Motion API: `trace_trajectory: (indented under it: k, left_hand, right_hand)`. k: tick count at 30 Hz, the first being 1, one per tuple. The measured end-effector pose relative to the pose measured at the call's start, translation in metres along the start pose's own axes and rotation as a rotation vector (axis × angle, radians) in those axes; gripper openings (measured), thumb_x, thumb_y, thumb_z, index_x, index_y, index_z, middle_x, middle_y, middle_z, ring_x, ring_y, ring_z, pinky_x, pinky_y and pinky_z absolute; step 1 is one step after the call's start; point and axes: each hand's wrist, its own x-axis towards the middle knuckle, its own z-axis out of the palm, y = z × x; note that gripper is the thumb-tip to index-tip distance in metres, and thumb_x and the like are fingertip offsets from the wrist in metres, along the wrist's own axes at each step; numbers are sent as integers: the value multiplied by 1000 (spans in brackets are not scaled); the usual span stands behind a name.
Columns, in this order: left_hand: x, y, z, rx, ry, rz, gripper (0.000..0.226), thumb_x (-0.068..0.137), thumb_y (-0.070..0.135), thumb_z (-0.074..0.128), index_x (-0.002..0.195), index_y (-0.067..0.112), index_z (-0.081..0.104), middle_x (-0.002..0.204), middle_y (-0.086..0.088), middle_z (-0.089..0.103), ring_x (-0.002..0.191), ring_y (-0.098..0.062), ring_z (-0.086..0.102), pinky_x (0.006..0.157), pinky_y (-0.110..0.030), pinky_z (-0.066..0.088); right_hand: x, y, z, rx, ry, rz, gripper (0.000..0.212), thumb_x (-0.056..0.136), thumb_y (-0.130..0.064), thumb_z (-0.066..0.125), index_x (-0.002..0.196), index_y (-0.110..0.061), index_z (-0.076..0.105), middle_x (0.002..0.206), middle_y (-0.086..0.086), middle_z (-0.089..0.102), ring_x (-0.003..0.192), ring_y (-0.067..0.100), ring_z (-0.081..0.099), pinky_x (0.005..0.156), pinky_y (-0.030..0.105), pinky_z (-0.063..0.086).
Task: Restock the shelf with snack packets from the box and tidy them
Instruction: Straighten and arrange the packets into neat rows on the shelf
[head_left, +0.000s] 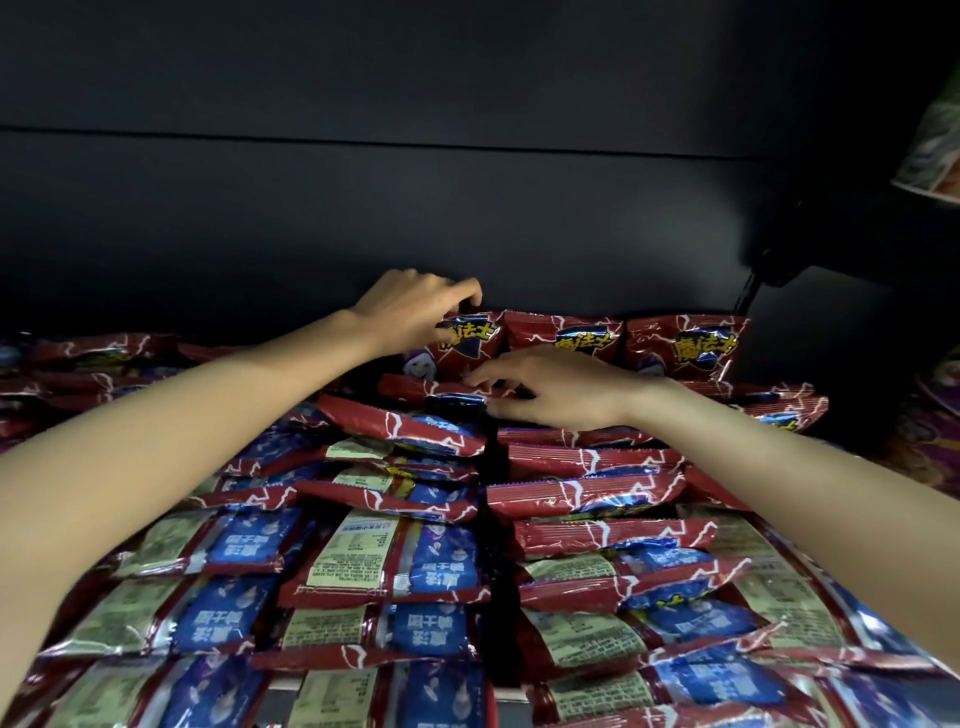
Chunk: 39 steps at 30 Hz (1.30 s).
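Snack packets lie in overlapping rows across the shelf, with a few standing at its back. The left hand pinches the top of an upright packet; the right hand rests curled fingers on a flat packet in front. Best to steady the upright one while squaring the flat one under it.
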Motion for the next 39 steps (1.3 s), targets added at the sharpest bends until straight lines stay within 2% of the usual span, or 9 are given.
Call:
trace_trajectory:
  k: [4,7,9,13,19,25,31,36,39]
  left_hand:
    - [-9,-1,3,124,-117,38,75,80,29,72,139,33,26,122,2,54,107,-20,58,68,-34,49]
    - [-16,-1,5,232,-181,79,80,83,24,68,145,34,19,131,-3,42,111,-21,53,65,-29,43]
    - [-19,-1,4,261,-188,93,78,83,16,65,145,33,21,136,-5,37,114,-21,50,69,-28,42]
    - [-26,2,3,283,-249,118,78,80,7,59,145,31,24,147,-7,25,128,-22,36,95,-33,38]
    - [-30,5,1,103,-108,242,64,79,36,71,136,27,45,152,-3,24,136,-21,24,107,-38,28]
    - [-31,7,-4,27,-172,156,72,83,45,65,144,24,33,154,2,19,139,-16,18,108,-38,33]
    - [-12,22,-2,152,-45,349,70,80,32,71,142,25,40,150,0,31,131,-21,32,97,-38,40]
    - [8,38,0,306,-164,365,65,87,38,62,145,29,33,155,5,18,136,-20,22,97,-36,37]
    - [10,33,2,280,-169,344,64,88,35,62,145,31,33,155,6,18,136,-20,21,98,-35,37]
  right_hand:
    - [-3,18,-12,-201,243,60,36,95,-40,51,129,-29,53,129,-6,56,112,17,57,93,36,46]
    - [-5,40,-25,-355,305,125,33,96,-39,49,126,-28,55,128,-3,53,115,21,53,90,40,47]
    - [-3,52,-28,-533,253,174,37,95,-35,52,131,-27,51,132,0,49,120,22,48,87,40,48]
    - [6,59,-19,-746,181,184,53,91,-39,57,137,-22,36,126,3,53,115,24,54,81,37,49]
    - [16,66,-17,-900,271,245,46,91,-23,59,131,-17,38,111,4,62,105,25,59,67,33,46]
    - [21,67,-12,-730,268,200,49,88,-29,63,129,-14,42,123,7,53,108,27,58,79,36,49]
    - [-42,84,-49,-287,364,94,42,80,-28,73,118,-19,58,118,4,52,104,23,53,90,40,47]
    - [-87,116,-57,-390,163,365,46,73,-35,78,114,-23,61,103,-1,61,95,20,59,80,38,49]
    - [-83,130,-49,-364,260,446,22,83,-27,71,102,-18,65,100,4,65,97,25,61,79,33,47]
